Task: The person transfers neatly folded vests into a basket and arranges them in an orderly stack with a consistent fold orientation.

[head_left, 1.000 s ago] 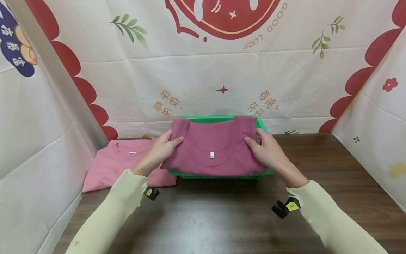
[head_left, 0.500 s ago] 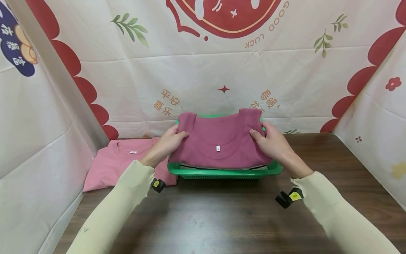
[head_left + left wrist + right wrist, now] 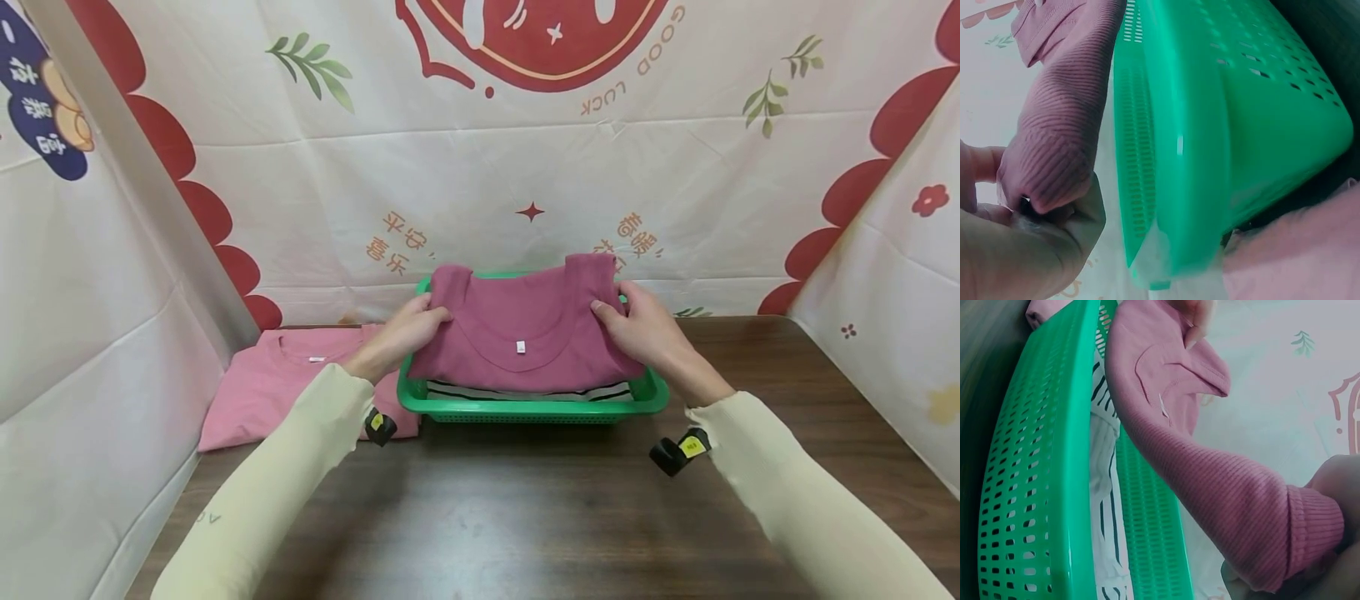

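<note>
A folded mauve ribbed shirt (image 3: 517, 367) with a small white neck tag spans both hands above the green plastic basket (image 3: 525, 407). My left hand (image 3: 408, 329) pinches its left side, thumb on top, and my right hand (image 3: 645, 329) grips the right side likewise. In the left wrist view, the fingers curl around the rolled end of the shirt (image 3: 1063, 119), beside the basket rim (image 3: 1188, 156). Below the shirt, black-and-white striped cloth (image 3: 1107, 531) lies inside the basket in the right wrist view. Whether the shirt touches it is hidden.
A folded pink shirt (image 3: 262, 383) lies on the dark wooden table (image 3: 480, 517), left of the basket and partly behind my left forearm. A printed white cloth backdrop (image 3: 487, 175) stands close behind the basket, with cloth sides left and right.
Both hands have carried the mauve shirt backward and slightly right over the basket. The basket's front rim and the striped cloth inside have come into view. The pink shirt has stayed put.
</note>
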### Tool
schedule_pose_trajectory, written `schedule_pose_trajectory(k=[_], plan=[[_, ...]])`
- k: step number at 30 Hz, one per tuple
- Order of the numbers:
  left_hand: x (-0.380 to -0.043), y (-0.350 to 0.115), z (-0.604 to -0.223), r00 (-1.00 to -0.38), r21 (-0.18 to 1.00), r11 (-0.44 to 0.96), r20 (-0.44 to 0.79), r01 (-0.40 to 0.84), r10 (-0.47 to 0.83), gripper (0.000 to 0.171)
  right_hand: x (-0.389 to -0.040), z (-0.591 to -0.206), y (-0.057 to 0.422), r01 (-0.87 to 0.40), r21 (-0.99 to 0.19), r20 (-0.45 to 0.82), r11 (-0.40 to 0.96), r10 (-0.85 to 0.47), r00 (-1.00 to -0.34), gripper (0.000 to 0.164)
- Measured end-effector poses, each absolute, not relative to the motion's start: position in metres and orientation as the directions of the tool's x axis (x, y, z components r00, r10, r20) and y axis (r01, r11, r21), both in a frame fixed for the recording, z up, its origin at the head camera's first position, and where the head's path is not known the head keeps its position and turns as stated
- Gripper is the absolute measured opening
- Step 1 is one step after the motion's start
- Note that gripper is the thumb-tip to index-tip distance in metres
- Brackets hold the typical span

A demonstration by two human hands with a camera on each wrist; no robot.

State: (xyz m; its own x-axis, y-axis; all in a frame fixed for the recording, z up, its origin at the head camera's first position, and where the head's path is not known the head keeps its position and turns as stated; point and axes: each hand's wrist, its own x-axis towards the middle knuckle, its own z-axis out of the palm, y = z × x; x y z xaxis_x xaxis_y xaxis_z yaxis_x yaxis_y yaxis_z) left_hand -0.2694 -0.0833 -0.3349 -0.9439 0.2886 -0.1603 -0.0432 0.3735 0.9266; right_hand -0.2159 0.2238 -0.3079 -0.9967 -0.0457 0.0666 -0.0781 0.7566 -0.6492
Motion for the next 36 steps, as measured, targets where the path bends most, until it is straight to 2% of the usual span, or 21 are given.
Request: schedule_pose_trajectory(k=[7,24,36], plan=[[-0.278,-0.083,-0.339,-0.939,0.918,0.393,-0.174,-0.046,0.297,0.036,-0.227,-0.314,0.226,-0.068,-0.622,0.049,0.780,-0.049,-0.998,0.051],[-0.290,-0.079,-0.355,-0.939,0.852,0.523,-0.171,0.012,0.300,0.023,-0.247,-0.335,0.240,-0.104,-0.552,0.019,0.828,-0.112,-0.993,0.040],[-0.293,-0.075,-0.359,-0.945,0.824,0.564,-0.137,0.058,0.296,0.018,-0.252,-0.342,0.248,-0.091,-0.542,-0.016,0.835,-0.118,-0.993,0.045]])
